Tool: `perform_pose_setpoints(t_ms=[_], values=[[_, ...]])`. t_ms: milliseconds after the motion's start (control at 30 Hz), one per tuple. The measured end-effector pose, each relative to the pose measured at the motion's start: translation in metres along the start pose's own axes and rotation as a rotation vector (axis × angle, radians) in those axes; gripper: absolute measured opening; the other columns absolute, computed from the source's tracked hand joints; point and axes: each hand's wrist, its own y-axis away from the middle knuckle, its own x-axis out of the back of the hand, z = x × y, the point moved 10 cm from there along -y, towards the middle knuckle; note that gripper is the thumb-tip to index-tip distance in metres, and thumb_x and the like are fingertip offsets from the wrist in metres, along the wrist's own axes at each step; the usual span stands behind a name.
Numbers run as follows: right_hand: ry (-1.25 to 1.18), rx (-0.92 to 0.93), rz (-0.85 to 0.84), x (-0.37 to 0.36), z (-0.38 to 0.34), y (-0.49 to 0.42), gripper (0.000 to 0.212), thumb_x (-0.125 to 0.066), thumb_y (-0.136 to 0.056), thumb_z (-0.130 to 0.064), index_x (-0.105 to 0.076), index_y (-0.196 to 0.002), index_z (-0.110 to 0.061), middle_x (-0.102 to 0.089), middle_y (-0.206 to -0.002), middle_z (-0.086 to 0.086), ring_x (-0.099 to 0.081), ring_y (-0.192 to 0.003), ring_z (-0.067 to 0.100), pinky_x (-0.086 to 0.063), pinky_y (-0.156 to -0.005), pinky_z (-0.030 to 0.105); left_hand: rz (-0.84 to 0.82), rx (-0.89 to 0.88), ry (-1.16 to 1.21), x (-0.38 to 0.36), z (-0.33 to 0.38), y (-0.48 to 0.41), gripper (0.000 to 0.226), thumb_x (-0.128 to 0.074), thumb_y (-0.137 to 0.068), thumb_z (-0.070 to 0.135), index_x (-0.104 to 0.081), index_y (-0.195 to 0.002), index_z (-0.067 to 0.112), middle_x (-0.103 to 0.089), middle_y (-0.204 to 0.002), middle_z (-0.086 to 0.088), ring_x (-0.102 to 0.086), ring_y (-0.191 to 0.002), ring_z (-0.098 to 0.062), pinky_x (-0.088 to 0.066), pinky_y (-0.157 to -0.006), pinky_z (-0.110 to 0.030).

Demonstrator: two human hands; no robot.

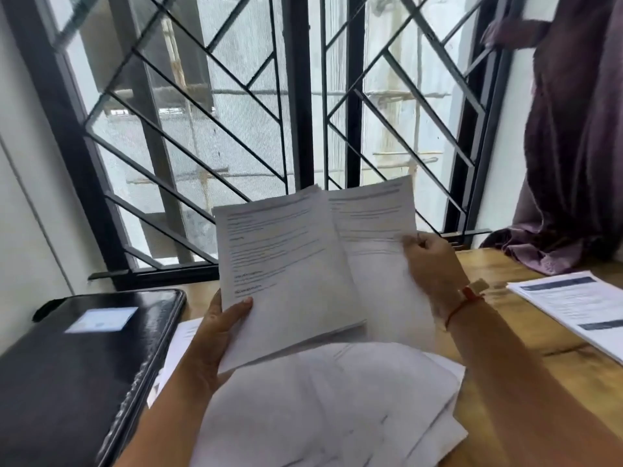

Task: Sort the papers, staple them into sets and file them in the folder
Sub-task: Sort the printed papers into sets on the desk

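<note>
- The barred window (303, 96) fills the upper half of my view; it has no part in the task.
- The wooden table (495, 264) below it carries all the papers and the folder.
- The black folder (77, 372) lies flat at the left edge of the table, just beside the loose papers. It is closed, with a white label (101, 319) on its cover, so I cannot tell what is inside. I judge that nothing is filed yet.
- A loose pile of white papers (337, 406) lies spread in front of me, below both forearms. The sheets overlap at different angles and are not squared.
- A thick stack (286, 271) is lifted above this pile. The left hand (215, 335) grips it at the lower left corner, thumb on the front page, fingers hidden behind.
- One printed sheet (374, 224) stands out to the right from behind the stack, which partly covers it. The right hand (435, 264) pinches its right edge between thumb and curled fingers.
- The step, in my judgement, is sorting: to separate this sheet and decide to which set it belongs. To do it well I would press the left thumb firmly so that the stack does not fan out. I would draw the sheet sideways slowly so that only one page comes, and read its heading before I put it down.
- A smaller set with blue headings (573, 305) lies at the far right of the table, well apart from the folder. It is probably a group already sorted.
</note>
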Motion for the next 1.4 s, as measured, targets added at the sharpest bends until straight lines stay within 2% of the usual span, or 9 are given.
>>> perform_pose_setpoints(t_ms=[100,333,433,567,667,900,1033,1233,1400], values=[[-0.272,-0.135,-0.138,-0.028,0.022,0.016,0.024,-0.055,-0.101,-0.024,-0.071,-0.094,-0.007,-0.061,-0.078,0.011,-0.051,-0.065,0.022,-0.045,-0.053,0.025,-0.008,0.026,-0.053,-0.007,-0.005,0.003,0.046,-0.06,-0.084,0.004,-0.059,-0.128,0.018,-0.069,-0.122,-0.016,-0.073,-0.09,-0.027,-0.062,-0.068,-0.04],[-0.586,-0.194,-0.327,-0.067,0.035,0.046,0.031,-0.048,-0.104,-0.027,-0.068,-0.115,-0.005,-0.071,-0.105,0.02,-0.066,-0.085,0.028,-0.059,-0.071,0.036,-0.137,0.102,-0.238,-0.033,-0.02,0.012,0.046,-0.07,-0.084,0.004,-0.061,-0.126,0.021,-0.07,-0.12,-0.017,-0.072,-0.091,-0.032,-0.062,-0.071,-0.042],[-0.599,-0.172,-0.38,-0.07,0.03,0.05,0.035,-0.044,-0.106,-0.029,-0.066,-0.121,-0.007,-0.07,-0.113,0.021,-0.066,-0.094,0.034,-0.059,-0.072,0.036,-0.152,0.106,-0.273,-0.036,-0.022,0.013,0.046,-0.072,-0.079,0.012,-0.063,-0.123,0.022,-0.07,-0.12,-0.016,-0.071,-0.096,-0.035,-0.061,-0.073,-0.045],[-0.628,-0.214,-0.544,-0.074,0.025,0.061,0.054,-0.026,-0.105,-0.048,-0.061,-0.13,-0.015,-0.071,-0.119,0.011,-0.07,-0.104,0.025,-0.059,-0.076,0.034,-0.107,0.045,-0.319,-0.034,-0.02,0.011,0.043,-0.067,-0.09,0.007,-0.055,-0.13,0.017,-0.069,-0.122,-0.016,-0.07,-0.101,-0.036,-0.061,-0.075,-0.044],[-0.513,-0.18,-0.644,-0.079,0.03,0.068,0.038,-0.045,-0.104,-0.03,-0.051,-0.136,-0.011,-0.068,-0.125,0.011,-0.066,-0.112,0.031,-0.056,-0.089,0.047,-0.081,-0.015,-0.312,-0.033,-0.016,0.01,0.046,-0.068,-0.09,0.008,-0.053,-0.132,0.021,-0.07,-0.122,-0.013,-0.07,-0.103,-0.037,-0.06,-0.077,-0.045],[-0.228,0.076,-0.418,-0.066,0.029,0.056,0.026,-0.053,-0.1,-0.005,-0.054,-0.121,-0.02,-0.07,-0.114,0.006,-0.069,-0.1,0.023,-0.058,-0.085,0.044,-0.144,-0.133,-0.342,-0.047,-0.009,0.01,0.055,-0.067,-0.085,0.013,-0.05,-0.136,0.024,-0.066,-0.13,-0.011,-0.064,-0.117,-0.035,-0.055,-0.092,-0.05],[-0.121,0.284,-0.282,-0.051,0.012,0.056,0.025,-0.057,-0.097,-0.018,-0.053,-0.122,-0.017,-0.065,-0.112,-0.001,-0.065,-0.102,0.015,-0.054,-0.089,0.043,-0.194,-0.208,-0.31,-0.06,0.0,0.013,0.046,-0.062,-0.092,-0.001,-0.056,-0.132,0.019,-0.064,-0.132,-0.015,-0.062,-0.12,-0.035,-0.052,-0.097,-0.049],[-0.096,0.285,-0.306,-0.049,0.013,0.06,0.045,-0.064,-0.087,-0.047,-0.05,-0.124,-0.025,-0.069,-0.116,-0.008,-0.069,-0.102,0.015,-0.057,-0.085,0.047,-0.142,-0.135,-0.374,-0.052,-0.011,0.016,0.046,-0.07,-0.088,0.004,-0.06,-0.129,0.02,-0.068,-0.127,-0.012,-0.065,-0.117,-0.03,-0.053,-0.095,-0.043],[0.091,0.302,-0.264,-0.053,0.025,0.058,0.022,-0.059,-0.098,-0.026,-0.05,-0.112,-0.012,-0.067,-0.095,-0.006,-0.065,-0.082,0.012,-0.054,-0.071,0.036,-0.081,-0.059,-0.425,-0.043,-0.029,0.017,0.04,-0.069,-0.091,0.009,-0.059,-0.129,0.016,-0.07,-0.123,-0.009,-0.066,-0.115,-0.031,-0.054,-0.094,-0.046]])
